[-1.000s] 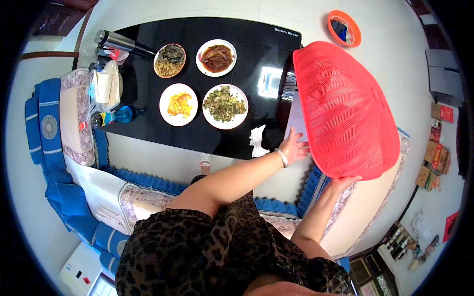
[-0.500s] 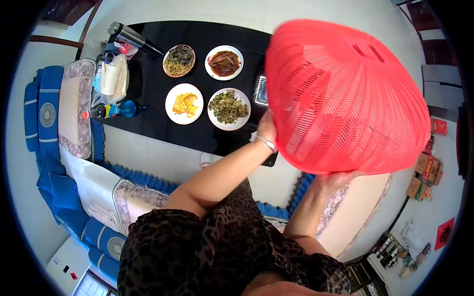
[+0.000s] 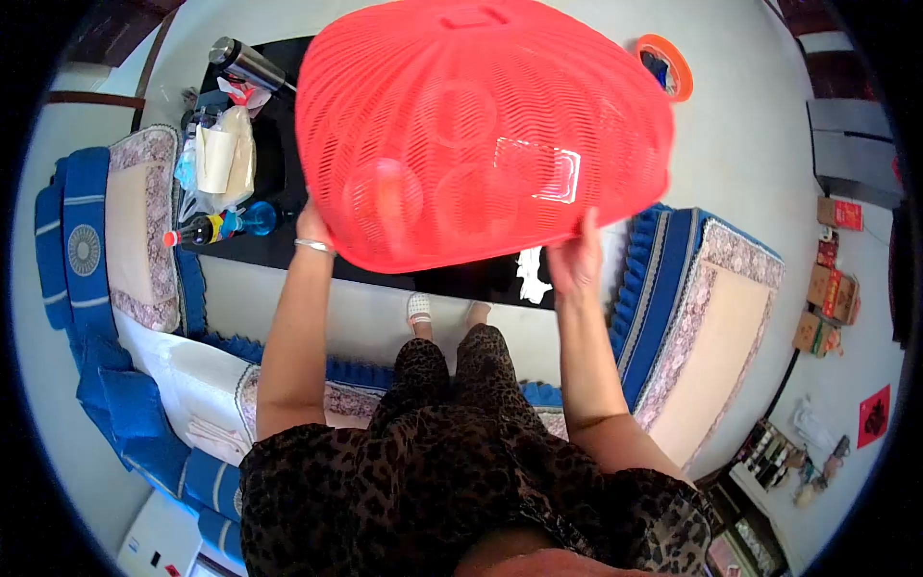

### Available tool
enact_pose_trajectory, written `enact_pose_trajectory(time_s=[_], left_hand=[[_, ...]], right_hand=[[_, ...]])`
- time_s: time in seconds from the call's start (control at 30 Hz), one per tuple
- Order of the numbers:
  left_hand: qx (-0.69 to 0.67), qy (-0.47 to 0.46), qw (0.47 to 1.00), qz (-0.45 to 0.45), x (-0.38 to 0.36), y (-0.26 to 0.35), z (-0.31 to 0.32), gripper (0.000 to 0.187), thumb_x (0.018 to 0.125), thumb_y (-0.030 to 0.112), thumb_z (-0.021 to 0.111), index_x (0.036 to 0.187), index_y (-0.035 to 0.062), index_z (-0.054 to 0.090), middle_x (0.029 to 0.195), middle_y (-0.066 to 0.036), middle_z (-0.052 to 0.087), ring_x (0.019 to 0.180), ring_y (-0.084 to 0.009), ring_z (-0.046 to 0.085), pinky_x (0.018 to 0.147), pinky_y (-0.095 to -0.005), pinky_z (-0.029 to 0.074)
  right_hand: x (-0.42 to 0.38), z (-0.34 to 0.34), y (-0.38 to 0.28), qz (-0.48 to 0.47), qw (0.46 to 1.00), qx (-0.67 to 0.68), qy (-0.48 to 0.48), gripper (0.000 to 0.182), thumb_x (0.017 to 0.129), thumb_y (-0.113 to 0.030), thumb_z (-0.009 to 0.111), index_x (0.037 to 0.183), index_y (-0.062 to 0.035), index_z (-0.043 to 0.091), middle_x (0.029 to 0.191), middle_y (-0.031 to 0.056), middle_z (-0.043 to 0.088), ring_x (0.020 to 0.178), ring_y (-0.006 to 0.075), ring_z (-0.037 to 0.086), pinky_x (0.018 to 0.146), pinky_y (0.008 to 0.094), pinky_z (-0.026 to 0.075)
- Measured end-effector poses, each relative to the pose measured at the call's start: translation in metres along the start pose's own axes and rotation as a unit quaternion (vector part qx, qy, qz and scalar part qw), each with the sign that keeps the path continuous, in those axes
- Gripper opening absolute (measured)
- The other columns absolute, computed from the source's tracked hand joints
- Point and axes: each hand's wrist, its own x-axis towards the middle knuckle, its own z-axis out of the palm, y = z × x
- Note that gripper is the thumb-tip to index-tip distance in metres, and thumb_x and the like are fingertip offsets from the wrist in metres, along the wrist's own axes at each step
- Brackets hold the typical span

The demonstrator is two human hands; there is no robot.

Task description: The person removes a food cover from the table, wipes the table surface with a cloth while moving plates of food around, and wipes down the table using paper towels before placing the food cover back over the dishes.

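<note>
A large red plastic mesh food cover [image 3: 404, 125] spans the black table [image 3: 274, 135], held level in both hands. At its near left edge my left hand [image 3: 313, 229] grips the rim, a silver bangle on the wrist. My right hand [image 3: 577, 255] holds the near right edge, with the thumb up on the outside of the mesh. Through the slots show the round outlines of several plates [image 3: 476, 197] and a rectangular shiny item [image 3: 553, 173]; the food on them is mostly hidden. A crumpled white tissue [image 3: 532, 276] lies on the table beside my right hand.
At the table's left end are a steel thermos [image 3: 248, 65], a plastic bag with a paper roll [image 3: 219, 163] and a dark bottle with a red cap [image 3: 197, 231]. Sofas [image 3: 144, 221] [image 3: 663, 298] flank the table. An orange bin [image 3: 673, 67] stands on the floor beyond.
The red cover has swung left from the table's right side and is now over the plates, hiding them behind its mesh. Both hands have moved left with it.
</note>
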Motion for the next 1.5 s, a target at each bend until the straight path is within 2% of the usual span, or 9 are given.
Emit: enact_pose_trajectory(time_s=[0.17,0.27,0.37,0.6,0.73,0.97,1.2,1.33,1.5], left_hand=[[0.052,-0.013,0.998,0.044,0.042,0.047,-0.087,0.068,0.096,0.056,0.041,0.142,0.0059,0.041,0.143,-0.012,0.045,0.13,-0.0324,0.044,0.108,-0.0508,0.035],[-0.393,-0.308,0.851,-0.162,0.059,0.074,-0.165,0.079,0.09,0.066,0.036,0.147,0.0108,0.033,0.152,-0.008,0.032,0.14,-0.0303,0.028,0.113,-0.0529,0.022],[0.003,-0.433,0.9,0.054,0.014,0.046,-0.18,0.079,0.087,0.065,0.044,0.147,0.0155,0.032,0.154,-0.004,0.03,0.142,-0.0267,0.024,0.115,-0.0535,0.015],[-0.188,-0.106,0.976,-0.018,-0.082,-0.122,-0.073,0.083,0.08,0.055,0.064,0.141,0.0051,0.039,0.151,-0.008,0.035,0.139,-0.0262,0.03,0.117,-0.0437,0.02],[-0.114,-0.164,0.98,-0.003,-0.056,-0.129,-0.1,0.079,0.078,0.052,0.066,0.138,0.0064,0.043,0.148,-0.007,0.04,0.136,-0.0239,0.035,0.118,-0.0431,0.021],[-0.1,-0.149,0.982,-0.055,-0.012,-0.154,-0.192,0.067,0.084,0.055,0.057,0.133,0.0099,0.052,0.142,-0.003,0.049,0.132,-0.0199,0.043,0.116,-0.0405,0.027],[-0.152,0.038,0.982,-0.103,0.03,-0.186,-0.241,0.053,0.09,0.039,0.055,0.133,0.0087,0.052,0.142,-0.005,0.049,0.132,-0.0257,0.043,0.115,-0.0438,0.028],[-0.103,-0.133,0.98,-0.109,0.032,-0.194,-0.23,0.05,0.096,0.037,0.044,0.137,0.009,0.047,0.145,-0.006,0.046,0.134,-0.0266,0.04,0.114,-0.0446,0.028],[-0.037,-0.072,0.993,-0.08,0.036,-0.205,-0.224,0.05,0.096,0.037,0.044,0.138,0.0097,0.046,0.144,-0.006,0.046,0.133,-0.0273,0.041,0.113,-0.0457,0.031]], right_hand=[[-0.023,0.002,0.082,0.092,0.995,0.025,0.019,0.041,0.098,-0.028,0.051,0.135,-0.0122,0.041,0.133,0.0054,0.053,0.118,0.0223,0.055,0.098,0.0422,0.049],[-0.048,0.016,0.118,0.12,0.991,0.025,0.049,0.039,0.099,-0.027,0.05,0.134,-0.012,0.043,0.134,0.0054,0.052,0.118,0.0222,0.056,0.096,0.0427,0.05],[-0.063,0.018,0.151,0.137,0.986,0.033,0.089,0.036,0.1,-0.026,0.049,0.132,-0.0099,0.047,0.133,0.005,0.055,0.119,0.0211,0.056,0.097,0.0438,0.05],[-0.093,0.005,0.198,0.137,0.987,0.055,0.07,0.028,0.1,-0.024,0.051,0.12,-0.0052,0.057,0.119,0.0046,0.064,0.107,0.0174,0.062,0.093,0.0342,0.051],[-0.096,-0.066,0.185,0.138,0.971,-0.185,-0.058,0.028,0.094,-0.021,0.061,0.116,-0.0035,0.062,0.109,0.0053,0.068,0.098,0.0127,0.063,0.088,0.032,0.052],[-0.04,-0.241,0.097,-0.14,0.565,-0.81,0.073,0.033,0.081,-0.024,0.07,0.113,-0.0168,0.066,0.092,0.007,0.054,0.085,0.0278,0.056,0.069,0.04,0.049],[-0.017,-0.311,0.104,-0.165,0.487,-0.855,-0.062,0.049,0.08,-0.016,0.066,0.128,-0.0245,0.056,0.09,0.0043,0.053,0.083,0.023,0.057,0.068,0.0354,0.051],[0.0,-0.32,0.09,-0.198,0.459,-0.857,-0.122,0.051,0.078,-0.015,0.065,0.127,-0.0255,0.056,0.088,0.0018,0.053,0.077,0.0199,0.058,0.062,0.0328,0.05],[0.062,-0.32,0.059,-0.23,0.418,-0.861,-0.176,0.052,0.075,-0.011,0.063,0.125,-0.0249,0.058,0.085,0.0018,0.052,0.072,0.0202,0.056,0.06,0.0341,0.048]])
